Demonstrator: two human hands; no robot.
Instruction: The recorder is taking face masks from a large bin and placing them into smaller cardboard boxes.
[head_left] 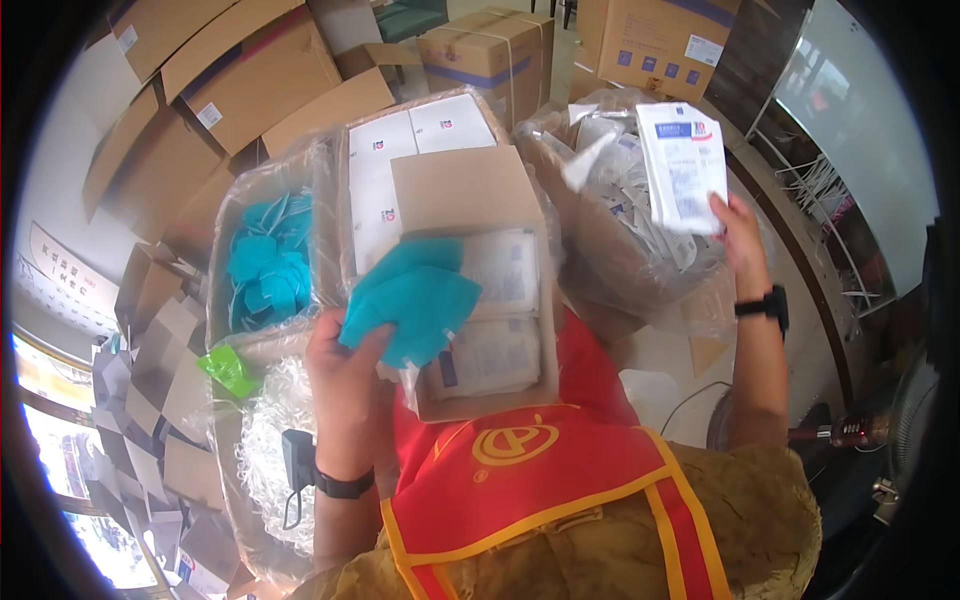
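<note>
Teal folded face masks [415,300], several stacked together, are pinched between the thumb and fingers of my left hand [345,370]. They are held over the left side of a small open carton [455,190], hiding part of it. White printed packets [490,355] lie in two stacks inside that carton. Out to the right, my right hand [740,235] grips a white packet [685,165] with blue print by its lower edge. It hangs over a plastic-lined box [555,175] heaped with similar packets. Whether more than one packet is in that hand, I cannot tell.
Left of the carton is a lined box [222,270] of teal masks. Behind stand closed white boxes [380,160] in a larger carton. White straps [275,450] and a green wrapper [228,370] lie nearer. Empty cartons [150,370] pile up at far left; a strapped carton [480,50] stands behind.
</note>
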